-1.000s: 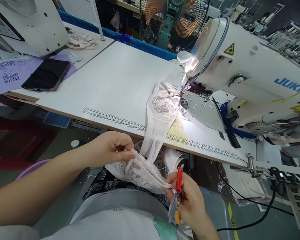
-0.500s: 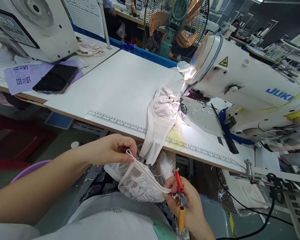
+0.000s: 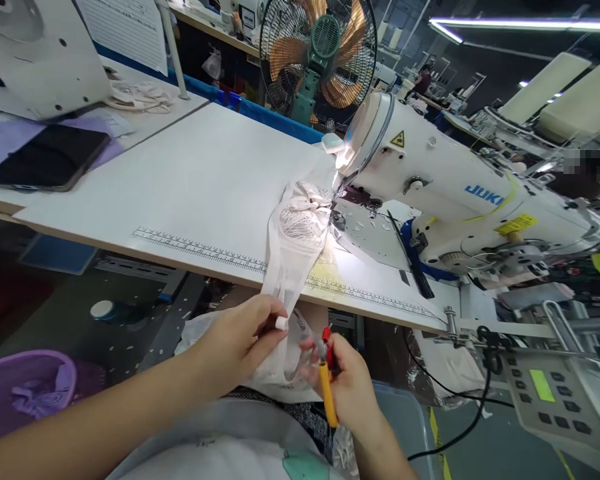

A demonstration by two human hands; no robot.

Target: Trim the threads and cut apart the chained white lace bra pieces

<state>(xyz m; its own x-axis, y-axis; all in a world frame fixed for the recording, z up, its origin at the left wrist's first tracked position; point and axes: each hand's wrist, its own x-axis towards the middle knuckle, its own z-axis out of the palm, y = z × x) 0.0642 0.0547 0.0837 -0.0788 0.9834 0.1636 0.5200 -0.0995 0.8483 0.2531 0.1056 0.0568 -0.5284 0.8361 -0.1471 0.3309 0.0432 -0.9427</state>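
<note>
My left hand (image 3: 247, 340) pinches a small white folded end of a bra (image 3: 286, 357) above my lap, just below the table edge. In my right hand (image 3: 353, 383) is a pair of thread snips (image 3: 327, 393) with one red and one yellow handle; its blades point up towards the white fabric. Its fingertips are blurred beside that fabric. Another white lace bra piece (image 3: 303, 223) lies on the table with its upper end at the sewing machine's needle area. The band of this piece hangs over the edge beside my left hand.
A white JUKI sewing machine (image 3: 445, 177) stands on the right of the white table (image 3: 195, 180). Black tweezers (image 3: 414, 263) lie by its base. A phone (image 3: 47, 157) rests at left. Below are a purple basket (image 3: 30, 357) and a control box (image 3: 555, 393). A fan (image 3: 325, 40) stands behind.
The view has shifted right. My left hand has let the spread lace cup edge drop from view and now pinches a white end near the hanging band. The snips have turned, blades upward.
</note>
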